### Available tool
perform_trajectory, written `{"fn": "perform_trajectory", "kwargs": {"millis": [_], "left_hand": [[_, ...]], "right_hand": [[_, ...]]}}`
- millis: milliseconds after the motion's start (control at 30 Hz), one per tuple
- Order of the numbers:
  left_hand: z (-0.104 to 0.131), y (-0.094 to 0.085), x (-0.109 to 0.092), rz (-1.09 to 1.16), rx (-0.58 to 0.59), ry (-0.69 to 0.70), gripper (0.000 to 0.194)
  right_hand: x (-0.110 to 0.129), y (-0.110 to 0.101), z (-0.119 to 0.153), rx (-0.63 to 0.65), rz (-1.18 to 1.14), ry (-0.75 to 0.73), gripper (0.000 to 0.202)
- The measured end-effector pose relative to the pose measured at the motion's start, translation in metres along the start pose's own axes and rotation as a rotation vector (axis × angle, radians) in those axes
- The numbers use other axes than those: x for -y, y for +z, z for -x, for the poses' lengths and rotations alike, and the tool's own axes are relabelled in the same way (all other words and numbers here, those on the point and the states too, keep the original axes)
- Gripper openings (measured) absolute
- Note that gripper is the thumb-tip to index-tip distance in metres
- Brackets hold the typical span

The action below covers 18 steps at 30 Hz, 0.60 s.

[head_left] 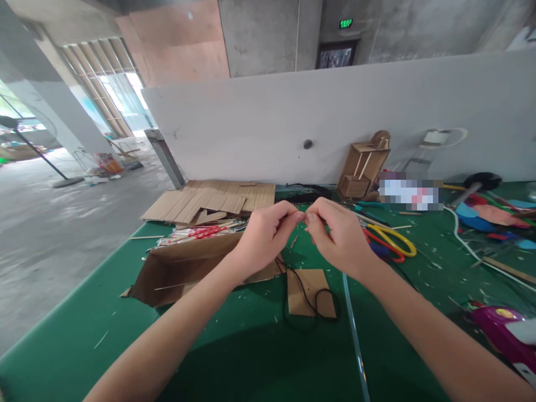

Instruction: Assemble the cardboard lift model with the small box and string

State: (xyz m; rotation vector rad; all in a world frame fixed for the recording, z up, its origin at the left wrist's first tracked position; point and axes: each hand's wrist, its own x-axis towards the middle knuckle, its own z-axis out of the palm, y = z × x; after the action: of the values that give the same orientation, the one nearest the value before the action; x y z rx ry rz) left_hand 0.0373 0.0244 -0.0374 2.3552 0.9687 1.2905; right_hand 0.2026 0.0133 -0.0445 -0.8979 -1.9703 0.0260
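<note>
My left hand (268,231) and my right hand (339,231) meet fingertip to fingertip above the green table, thumbs and index fingers pinched together. Whatever lies between the fingertips is too small to make out. Below them a square piece of cardboard (301,301) lies flat, with a thin black cord (307,298) looped across it. An open cardboard box (184,268) stands under my left forearm, which hides part of it. A clear tube (353,329) runs toward me beside the square.
Cardboard sheets (209,198) and red-and-white sticks (196,233) lie at the back left. Yellow-handled scissors (397,240) and a cardboard model (362,170) are at the right back. A purple hot glue gun (498,329) lies at the right edge. A white panel (251,128) closes off the far side.
</note>
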Motion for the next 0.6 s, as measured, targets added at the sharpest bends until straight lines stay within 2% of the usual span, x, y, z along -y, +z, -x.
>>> {"fn": "perform_trajectory", "kwargs": {"millis": [100,200,267,367,600], "left_hand": [[0.0007,0.001,-0.0003,-0.008,-0.005,0.021,0.024],[0.0014,0.0017,0.0006,0.011,-0.007,-0.006,0.013],[0.0019,0.002,0.0017,0.025,0.005,-0.03,0.017],[0.0025,0.0024,0.0033,0.072,0.023,-0.036,0.014],[0.0018,0.0021,0.0035,0.104,0.006,-0.03,0.018]], "right_hand": [[0.0011,0.0005,-0.0002,-0.031,-0.019,0.048,0.024],[0.0009,0.0009,-0.0009,-0.039,-0.052,0.14,0.029],[0.0007,0.0011,-0.0011,-0.032,-0.084,0.201,0.031],[0.001,0.0013,-0.0007,-0.01,-0.147,0.262,0.033],[0.0005,0.0048,0.0013,0.015,-0.34,0.347,0.038]]}}
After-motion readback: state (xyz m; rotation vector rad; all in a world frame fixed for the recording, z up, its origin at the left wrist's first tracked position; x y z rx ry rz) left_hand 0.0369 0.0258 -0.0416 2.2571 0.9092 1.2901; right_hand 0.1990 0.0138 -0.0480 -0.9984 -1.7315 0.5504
